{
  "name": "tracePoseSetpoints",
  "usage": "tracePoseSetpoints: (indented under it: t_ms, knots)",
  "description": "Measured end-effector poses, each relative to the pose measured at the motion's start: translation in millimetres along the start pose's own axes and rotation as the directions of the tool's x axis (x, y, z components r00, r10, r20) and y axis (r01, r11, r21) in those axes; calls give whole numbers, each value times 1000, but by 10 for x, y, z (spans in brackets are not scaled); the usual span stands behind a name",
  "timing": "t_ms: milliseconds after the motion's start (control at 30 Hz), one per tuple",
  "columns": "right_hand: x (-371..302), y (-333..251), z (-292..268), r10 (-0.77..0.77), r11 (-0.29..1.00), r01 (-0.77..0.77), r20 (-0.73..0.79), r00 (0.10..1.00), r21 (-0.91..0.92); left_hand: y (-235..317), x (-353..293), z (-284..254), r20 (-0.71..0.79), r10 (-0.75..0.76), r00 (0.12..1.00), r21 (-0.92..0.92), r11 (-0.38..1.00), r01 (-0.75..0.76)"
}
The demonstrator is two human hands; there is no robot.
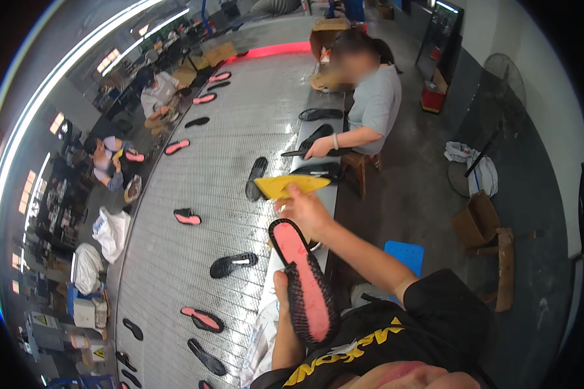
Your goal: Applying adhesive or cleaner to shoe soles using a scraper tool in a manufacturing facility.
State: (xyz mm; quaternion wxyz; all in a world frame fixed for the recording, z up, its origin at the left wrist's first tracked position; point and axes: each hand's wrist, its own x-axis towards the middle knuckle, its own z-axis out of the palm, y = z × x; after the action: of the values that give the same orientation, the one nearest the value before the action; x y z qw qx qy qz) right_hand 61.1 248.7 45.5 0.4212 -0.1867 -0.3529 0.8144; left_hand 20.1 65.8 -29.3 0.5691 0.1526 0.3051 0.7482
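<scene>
My left hand (281, 292) is closed around the edge of a black shoe sole (308, 288) with a pink inner face, held upright in front of my chest. Above its toe end, my right hand (304, 211) reaches out over the edge of the conveyor. Between its fingers is a flat, pointed yellow piece (292, 187), whose exact kind I cannot make out. Just left of that piece, a black sole (256, 178) lies on the belt. Another dark sole (318, 172) rests on the side ledge behind it, partly covered.
A wide metal-mesh conveyor (175, 259) carries several black and pink soles. At the right side a seated person (373, 97) handles black soles; two more people work across the belt. A blue stool (404, 256) and a cardboard box (477, 220) stand on the floor.
</scene>
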Motion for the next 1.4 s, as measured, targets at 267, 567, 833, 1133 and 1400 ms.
tracePoseSetpoints:
  t_ms: [267, 567, 833, 1133, 1400]
  knots:
    - [54, 200, -1709, 71, 752, -38, 24, 997, -658, 405, 157, -247, -552, -129, 824, -227, 974, 0]
    - [378, 1214, -2245, 443, 422, -34, 174, 879, -906, 379, 167, -485, -578, -226, 784, -300, 952, 53]
    - [496, 1316, -2283, 585, 329, -35, 175, 792, -944, 265, -117, -366, -314, -185, 931, -250, 962, 107]
    - [507, 1213, -2040, 730, 446, -391, 74, 680, -805, 295, -163, -373, -119, -141, 983, -175, 977, 119]
    - [-632, 100, -178, 253, 921, -168, 214, 943, -351, 570, -341, -531, -304, 14, 952, -139, 989, -59]
